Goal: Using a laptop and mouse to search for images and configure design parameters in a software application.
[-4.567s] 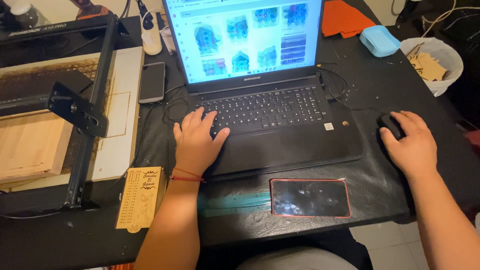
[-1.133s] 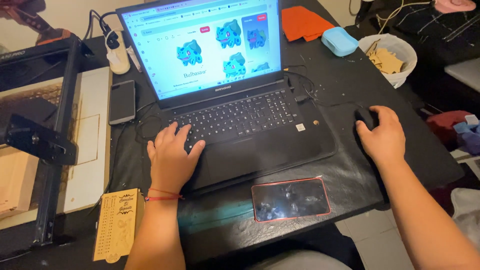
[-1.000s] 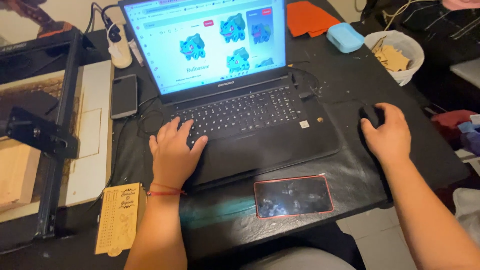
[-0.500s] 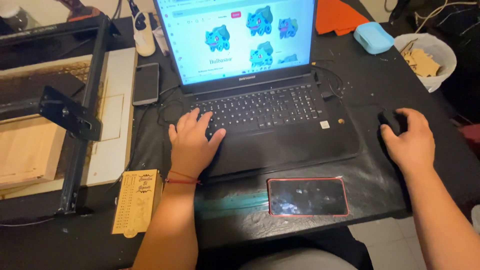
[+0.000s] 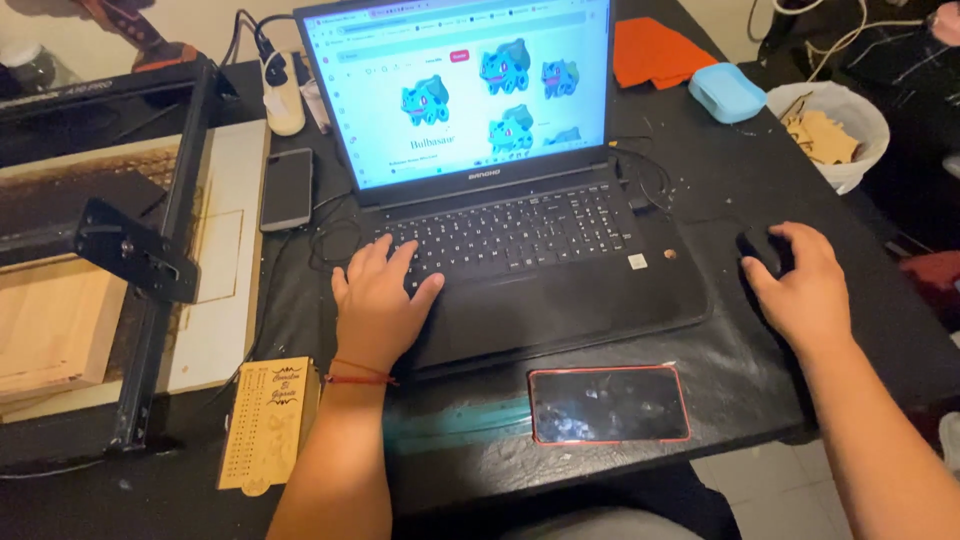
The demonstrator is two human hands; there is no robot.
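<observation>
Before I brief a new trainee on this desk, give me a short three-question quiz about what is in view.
1. True or false: the left hand rests on the laptop keyboard.
2. What does the right hand cover: A a black mouse, B a phone, C a cup?
3. Which phone lies nearest the front table edge?

Key: 1 true. 2 A. 3 the red-edged phone; the dark phone lies left of the laptop.

Black laptop (image 5: 540, 260), red-edged phone (image 5: 609, 404), orange cloth (image 5: 655, 50), seemingly black mouse (image 5: 762, 250)
</observation>
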